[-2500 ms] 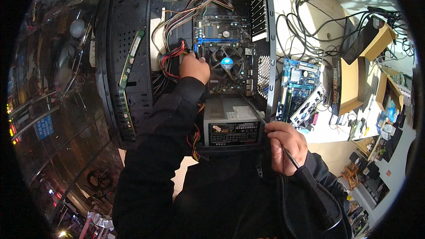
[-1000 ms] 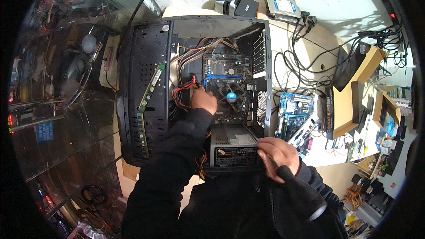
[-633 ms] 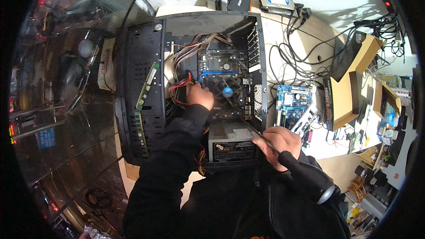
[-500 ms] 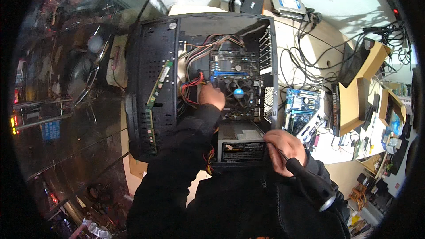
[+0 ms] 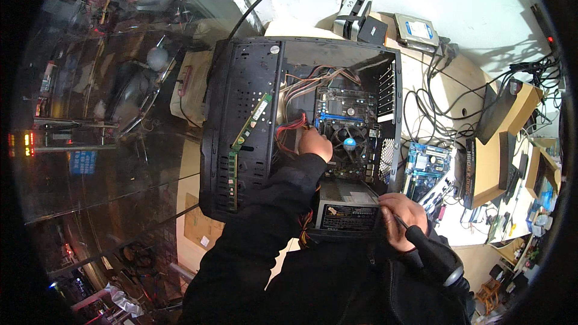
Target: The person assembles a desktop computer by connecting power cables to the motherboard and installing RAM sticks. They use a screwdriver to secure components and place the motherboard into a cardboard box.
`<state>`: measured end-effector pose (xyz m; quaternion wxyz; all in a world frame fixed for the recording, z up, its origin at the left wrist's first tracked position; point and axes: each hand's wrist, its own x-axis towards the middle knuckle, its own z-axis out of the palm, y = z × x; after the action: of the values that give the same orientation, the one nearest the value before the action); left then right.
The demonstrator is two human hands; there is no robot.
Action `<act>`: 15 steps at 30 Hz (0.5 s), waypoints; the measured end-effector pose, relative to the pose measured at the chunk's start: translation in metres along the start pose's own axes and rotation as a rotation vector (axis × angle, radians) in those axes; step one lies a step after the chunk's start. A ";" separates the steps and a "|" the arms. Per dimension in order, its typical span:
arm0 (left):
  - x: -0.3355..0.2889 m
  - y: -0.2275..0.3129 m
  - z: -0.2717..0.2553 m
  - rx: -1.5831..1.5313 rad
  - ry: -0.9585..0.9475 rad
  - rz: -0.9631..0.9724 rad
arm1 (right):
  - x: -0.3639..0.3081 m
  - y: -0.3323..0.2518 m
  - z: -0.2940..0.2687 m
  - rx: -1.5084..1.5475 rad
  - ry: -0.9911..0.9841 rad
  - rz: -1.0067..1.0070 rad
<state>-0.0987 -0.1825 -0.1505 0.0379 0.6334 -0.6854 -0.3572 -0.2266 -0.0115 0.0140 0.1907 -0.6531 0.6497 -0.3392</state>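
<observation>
An opened black computer case lies on its side before me. At the left edge of its motherboard, my left hand is closed on a power cable with red and other coloured wires; the fingertips and plug are hidden. The round CPU fan with a blue hub sits just right of that hand. My right hand grips a screwdriver with a thick black handle, beside the power supply at the case's near right corner. The screwdriver's handle points down and right, toward my body.
Two green memory sticks rest on the case's left side. To the right lie a second motherboard, an open cardboard box and tangled black cables. A hard drive lies behind. A glass surface borders the left.
The whole view has shifted, so the case and both hands appear farther right and lower. My left hand stays by the motherboard's left edge; my right still holds the screwdriver.
</observation>
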 end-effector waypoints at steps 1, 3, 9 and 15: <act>-0.001 0.002 -0.001 0.008 0.015 0.004 | -0.006 0.003 0.002 -0.010 -0.006 0.003; 0.001 -0.002 0.002 0.004 0.008 0.001 | -0.007 0.004 0.002 0.009 -0.023 0.012; 0.004 -0.007 0.009 -0.026 0.034 -0.017 | -0.002 -0.008 0.010 0.127 0.060 0.149; 0.005 -0.008 0.011 -0.060 0.031 -0.013 | -0.009 -0.007 0.019 0.136 0.096 0.205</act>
<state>-0.0979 -0.1816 -0.1648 0.0652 0.6417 -0.6697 -0.3680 -0.2083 -0.0061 0.0039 0.2369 -0.5516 0.6970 -0.3921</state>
